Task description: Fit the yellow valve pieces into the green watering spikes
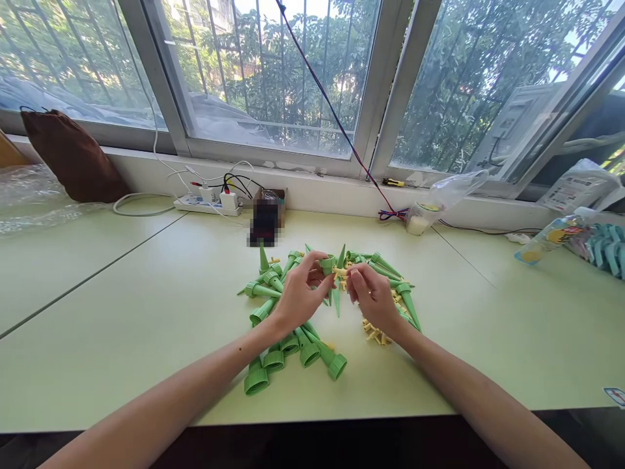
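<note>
My left hand (305, 286) is closed round a green plastic watering spike (327, 264), its wide threaded cap end up and its tip pointing down. Between the fingertips of my right hand (374, 293) is a small yellow plastic valve (340, 271), held against the spike's side; whether it sits in a hole there I cannot tell. More green spikes (308, 352) lie in a loose heap around and below my left wrist. Beyond and beside my right hand are further spikes (409, 303). Several loose yellow valves (375, 333) are piled under that hand, partly hidden by it.
At the back stand a white power strip (208, 206) with plugs and a small dark blurred object (265, 221). A brown bag (73, 156) leans at the left. Toward the right are a plastic bag with a jar (422, 218) and a clear bottle (551, 238). Windows rise behind.
</note>
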`<state>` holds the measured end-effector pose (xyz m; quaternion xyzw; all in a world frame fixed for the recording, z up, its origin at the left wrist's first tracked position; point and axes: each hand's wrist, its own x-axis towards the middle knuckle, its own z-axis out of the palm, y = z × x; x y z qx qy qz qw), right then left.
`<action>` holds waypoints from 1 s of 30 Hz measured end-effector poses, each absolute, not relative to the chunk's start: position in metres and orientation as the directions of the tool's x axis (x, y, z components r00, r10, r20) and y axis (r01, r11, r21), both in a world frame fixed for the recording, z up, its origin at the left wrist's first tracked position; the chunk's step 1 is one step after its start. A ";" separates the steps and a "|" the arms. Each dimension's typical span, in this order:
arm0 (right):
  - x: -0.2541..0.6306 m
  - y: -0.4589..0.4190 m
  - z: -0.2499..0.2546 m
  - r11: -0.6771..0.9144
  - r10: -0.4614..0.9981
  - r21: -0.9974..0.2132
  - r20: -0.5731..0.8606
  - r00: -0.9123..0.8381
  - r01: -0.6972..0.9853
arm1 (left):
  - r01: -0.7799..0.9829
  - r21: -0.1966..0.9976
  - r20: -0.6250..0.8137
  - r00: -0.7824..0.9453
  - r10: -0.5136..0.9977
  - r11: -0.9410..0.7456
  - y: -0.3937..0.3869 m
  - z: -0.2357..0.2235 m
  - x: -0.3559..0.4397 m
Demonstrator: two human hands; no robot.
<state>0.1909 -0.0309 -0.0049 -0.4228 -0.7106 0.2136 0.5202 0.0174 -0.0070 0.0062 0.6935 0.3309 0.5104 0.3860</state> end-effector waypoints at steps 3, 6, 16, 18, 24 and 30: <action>0.190 -0.031 -0.003 0.556 0.824 -0.730 0.546 -0.149 0.398 | 0.187 0.788 0.538 0.257 0.803 -0.587 -0.007 0.004 0.016; 0.189 -0.031 -0.002 0.533 0.844 -0.732 0.495 -0.205 0.425 | 0.273 0.684 0.626 0.257 0.737 -0.676 -0.006 0.001 0.015; 0.184 -0.035 -0.004 0.518 0.855 -0.753 0.454 -0.251 0.406 | 0.389 0.433 0.766 0.317 0.560 -0.813 -0.007 -0.002 0.014; 0.183 -0.036 -0.003 0.509 0.861 -0.757 0.441 -0.254 0.409 | 0.398 0.445 0.748 0.328 0.577 -0.802 -0.007 -0.003 0.014; 0.183 -0.034 -0.005 0.539 0.842 -0.707 0.476 -0.255 0.458 | 0.395 0.533 0.672 0.339 0.658 -0.748 -0.007 -0.004 0.016; 0.186 -0.028 -0.011 0.591 0.799 -0.610 0.531 -0.282 0.528 | 0.323 0.711 0.511 0.373 0.774 -0.625 -0.005 0.000 0.015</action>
